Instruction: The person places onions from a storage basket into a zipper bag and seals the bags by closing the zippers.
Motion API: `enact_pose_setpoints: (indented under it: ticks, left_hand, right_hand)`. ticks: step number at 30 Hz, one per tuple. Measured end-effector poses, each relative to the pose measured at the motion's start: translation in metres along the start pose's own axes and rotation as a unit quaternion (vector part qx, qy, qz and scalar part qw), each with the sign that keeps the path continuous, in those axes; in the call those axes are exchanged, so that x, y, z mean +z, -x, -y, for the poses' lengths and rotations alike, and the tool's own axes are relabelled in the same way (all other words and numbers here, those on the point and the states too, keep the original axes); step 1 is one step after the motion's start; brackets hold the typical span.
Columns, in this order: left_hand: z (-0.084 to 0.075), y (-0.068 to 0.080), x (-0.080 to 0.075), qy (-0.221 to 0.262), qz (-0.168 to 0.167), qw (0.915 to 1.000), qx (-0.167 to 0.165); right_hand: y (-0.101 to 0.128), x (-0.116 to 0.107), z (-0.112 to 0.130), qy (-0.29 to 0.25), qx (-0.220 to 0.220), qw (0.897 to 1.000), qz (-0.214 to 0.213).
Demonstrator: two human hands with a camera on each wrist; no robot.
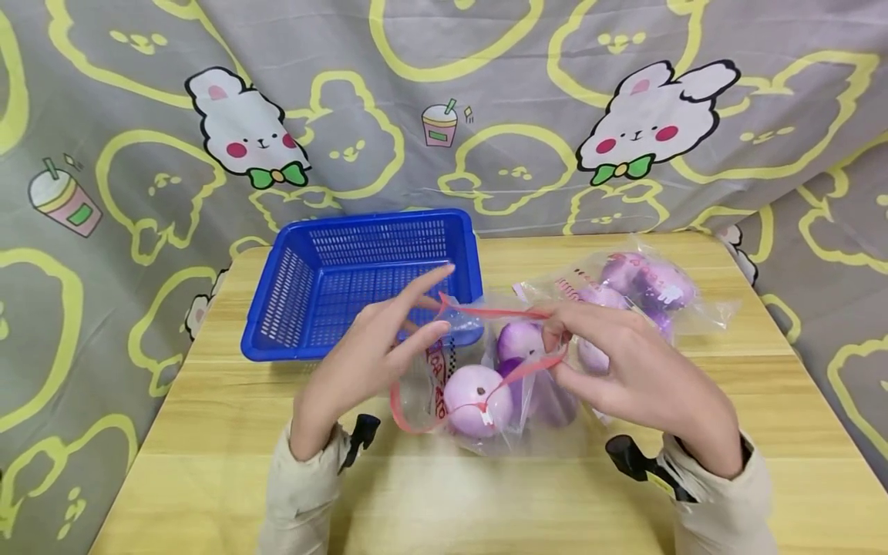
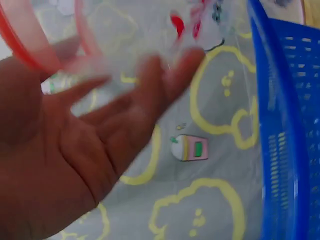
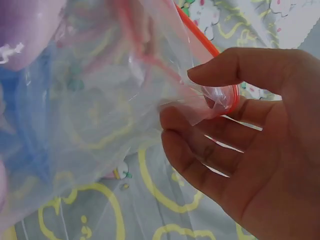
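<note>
A clear zip bag (image 1: pixel 418 385) with a red rim stands on the wooden table (image 1: pixel 486 501) between my hands, with purple onions (image 1: pixel 475 401) inside. My left hand (image 1: pixel 385 343) is at the left side of the bag's mouth; its fingers (image 2: pixel 150 95) are straight and touch the red rim. My right hand (image 1: pixel 610 358) pinches the rim's right end. In the right wrist view the thumb and fingers (image 3: pixel 225 70) squeeze the bag's (image 3: pixel 90 115) corner, and an onion (image 3: pixel 25 25) shows at top left.
A blue mesh basket (image 1: pixel 375 220) stands behind my left hand, its wall (image 2: pixel 285 125) close on the left wrist view's right. A second bag of purple onions (image 1: pixel 645 285) lies at back right. A grey cartoon-print cloth (image 1: pixel 486 92) hangs behind and around the table.
</note>
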State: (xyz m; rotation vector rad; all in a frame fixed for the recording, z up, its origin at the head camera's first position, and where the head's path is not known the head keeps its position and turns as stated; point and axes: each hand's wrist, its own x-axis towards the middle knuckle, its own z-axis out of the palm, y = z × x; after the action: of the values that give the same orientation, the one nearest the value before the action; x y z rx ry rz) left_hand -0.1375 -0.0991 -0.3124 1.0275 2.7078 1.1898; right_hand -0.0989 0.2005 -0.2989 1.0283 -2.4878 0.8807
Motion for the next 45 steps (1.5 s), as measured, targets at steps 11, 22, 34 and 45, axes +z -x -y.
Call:
enact_pose_setpoints:
  ticks: [11,22,34,45]
  left_hand:
    - [-0.001,0.002,0.009,0.061,-0.075,0.9953,0.008]
    - [-0.011,0.0,0.013,0.109,-0.138,0.9845,-0.003]
    - [0.002,0.009,0.0,0.282,-0.176,0.938,0.099]
    - [0.001,-0.011,0.013,0.283,-0.223,0.9228,0.136]
  right_hand:
    - [0.017,-0.019,0.067,0.092,0.016,0.995,0.023]
    - [0.041,0.003,0.07,0.165,0.009,0.981,0.104]
    - [0.065,-0.047,0.031,0.089,-0.041,0.995,-0.027]
    - [0.085,-0.087,-0.004,0.11,0.066,0.982,-0.136]
